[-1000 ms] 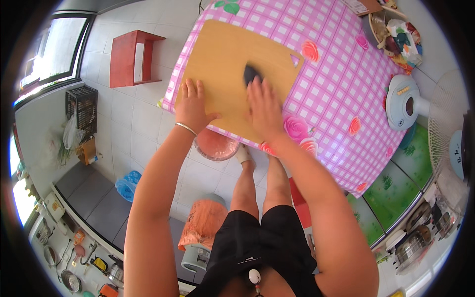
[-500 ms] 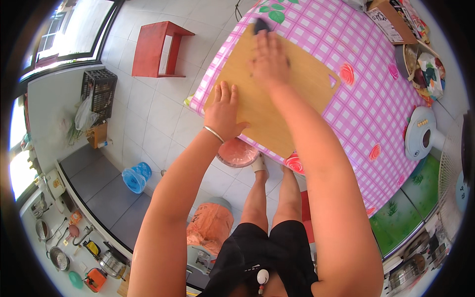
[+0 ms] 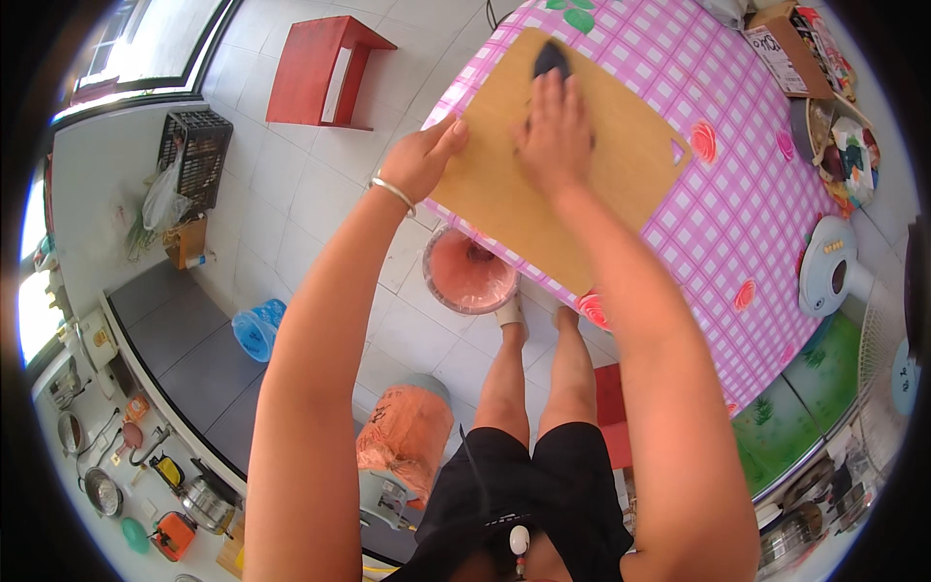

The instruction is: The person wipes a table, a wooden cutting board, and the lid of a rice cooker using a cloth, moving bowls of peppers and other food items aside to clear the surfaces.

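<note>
A tan cutting board (image 3: 616, 160) lies on a table covered with a pink checked cloth. My right hand (image 3: 557, 141) presses a dark, crumpled cloth (image 3: 551, 60) onto the far part of the board; the fingers lie along it, and most of it is hidden beneath them. At the board's left edge is my left hand (image 3: 420, 160), a bangle at its wrist. Its thumb rests over the edge and the fingers curl around it, their tips partly hidden.
Below the table's near edge stands a lined pinkish bin (image 3: 470, 272) on the tiled floor. A red stool (image 3: 315, 73) is beyond the table's left side. An orange-covered container (image 3: 405, 436) stands by my legs. The tablecloth (image 3: 718, 252) spreads to the right, toward a light-blue appliance (image 3: 826, 267).
My left hand has gone from lying flat on the board to its left edge. The right hand stays on the dark cloth, shifted slightly. More of the bin shows.
</note>
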Available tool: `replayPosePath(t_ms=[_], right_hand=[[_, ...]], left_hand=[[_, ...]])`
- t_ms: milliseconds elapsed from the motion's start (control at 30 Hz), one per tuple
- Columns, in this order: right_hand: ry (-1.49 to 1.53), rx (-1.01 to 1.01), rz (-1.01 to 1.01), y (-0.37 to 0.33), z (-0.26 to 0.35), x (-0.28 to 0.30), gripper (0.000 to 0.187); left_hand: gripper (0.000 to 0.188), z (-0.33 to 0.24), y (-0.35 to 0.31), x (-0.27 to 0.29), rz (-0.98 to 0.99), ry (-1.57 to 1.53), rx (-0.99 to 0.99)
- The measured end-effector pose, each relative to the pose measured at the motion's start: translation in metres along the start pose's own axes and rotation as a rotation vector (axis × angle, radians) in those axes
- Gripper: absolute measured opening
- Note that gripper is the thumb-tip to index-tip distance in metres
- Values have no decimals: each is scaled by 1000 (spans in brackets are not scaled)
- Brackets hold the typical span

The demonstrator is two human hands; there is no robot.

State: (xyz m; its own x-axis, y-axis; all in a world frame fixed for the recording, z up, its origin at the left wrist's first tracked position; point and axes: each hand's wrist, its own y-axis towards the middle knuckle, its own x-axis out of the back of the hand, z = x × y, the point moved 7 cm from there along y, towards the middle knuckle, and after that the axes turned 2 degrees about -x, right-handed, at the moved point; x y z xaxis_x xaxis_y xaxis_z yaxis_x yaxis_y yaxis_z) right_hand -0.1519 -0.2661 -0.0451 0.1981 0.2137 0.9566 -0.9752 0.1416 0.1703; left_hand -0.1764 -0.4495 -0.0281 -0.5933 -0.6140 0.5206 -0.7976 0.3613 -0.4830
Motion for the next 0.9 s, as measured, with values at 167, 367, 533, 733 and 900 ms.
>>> replayPosePath(t_ms=[167, 367, 533, 733, 900], right_hand=[[229, 184, 336, -90, 88, -7, 68], [293, 399, 370, -114, 92, -24, 59], [318, 523, 363, -156, 60, 11, 57], [392, 250, 432, -252, -49, 54, 62], [453, -316, 139, -328, -172, 141, 46]], left_hand=[[65, -8, 4, 9, 25, 210, 13], [62, -37, 6, -10, 111, 409, 38], [78, -44, -6, -40, 60, 829, -17], [103, -62, -5, -59, 11, 931, -30], [110, -61, -7, -80, -135, 1018, 16]])
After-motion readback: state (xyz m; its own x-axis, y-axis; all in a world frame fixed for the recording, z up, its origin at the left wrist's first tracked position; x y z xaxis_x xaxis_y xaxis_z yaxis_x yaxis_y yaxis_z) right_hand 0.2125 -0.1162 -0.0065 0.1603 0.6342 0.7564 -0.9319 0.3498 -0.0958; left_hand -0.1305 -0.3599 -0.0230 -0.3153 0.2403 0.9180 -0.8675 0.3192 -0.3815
